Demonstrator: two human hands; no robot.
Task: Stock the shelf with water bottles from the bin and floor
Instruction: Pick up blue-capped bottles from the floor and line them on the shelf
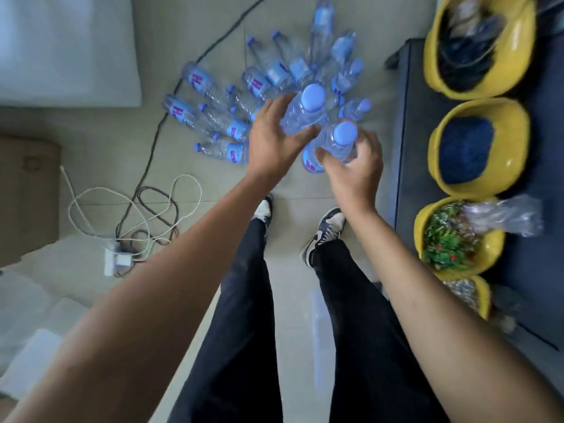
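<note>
Standing over a pale tiled floor (189,32), the person reached both bare arms down toward a heap of water bottles (244,96) lying on their sides, blue caps and blue labels pointing every way. The left hand (274,138) was curled around the body of one upright bottle (305,111), thumb on the near side and fingers wrapped behind it, its blue cap facing the camera. The right hand (354,166) gripped a second bottle (337,141) just beside the first, fingers closed about its clear neck below the cap. Both held bottles sat above the near edge of the heap, close together and possibly touching. To the right stood a dark shelf (427,117) carrying a row of yellow bins (479,148) filled with mixed contents; a crumpled clear bottle (506,218) rested across the rim of the third bin. Tangled white and black cables (137,209) lay on the floor at left, near a power strip (117,261).
</note>
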